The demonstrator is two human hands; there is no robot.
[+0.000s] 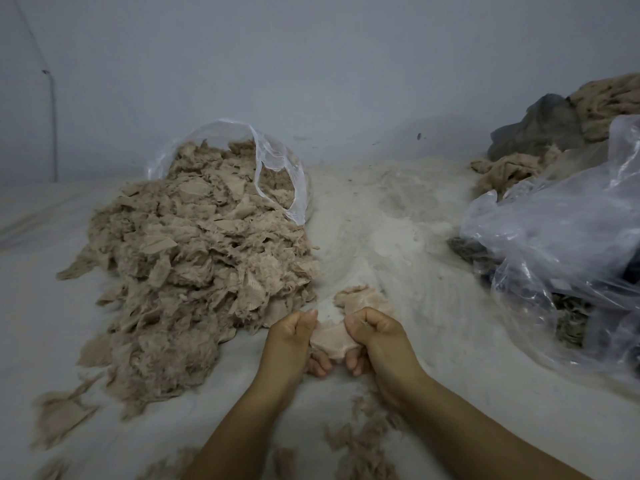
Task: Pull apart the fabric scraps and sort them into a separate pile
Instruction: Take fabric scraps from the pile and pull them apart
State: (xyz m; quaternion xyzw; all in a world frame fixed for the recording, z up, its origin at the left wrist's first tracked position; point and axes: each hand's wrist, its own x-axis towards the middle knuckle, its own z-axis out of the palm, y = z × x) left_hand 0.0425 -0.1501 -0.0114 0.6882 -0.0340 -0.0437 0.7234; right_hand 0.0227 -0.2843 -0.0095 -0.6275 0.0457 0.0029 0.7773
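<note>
A small beige fabric scrap (329, 342) is stretched between my two hands near the bottom centre. My left hand (291, 344) pinches its left end with thumb and curled fingers. My right hand (374, 337) grips its right end the same way. Just beyond my right hand lies another beige scrap (360, 297) on the white surface. A large heap of beige fabric scraps (194, 265) spills from a clear plastic bag (277, 174) on the left.
White fluffy fibre (391, 216) covers the middle ground. A big crumpled clear plastic bag (561, 244) lies at the right, with grey and tan fabric (554, 129) behind it. Loose scraps (363, 441) lie between my forearms and at the lower left (59, 414).
</note>
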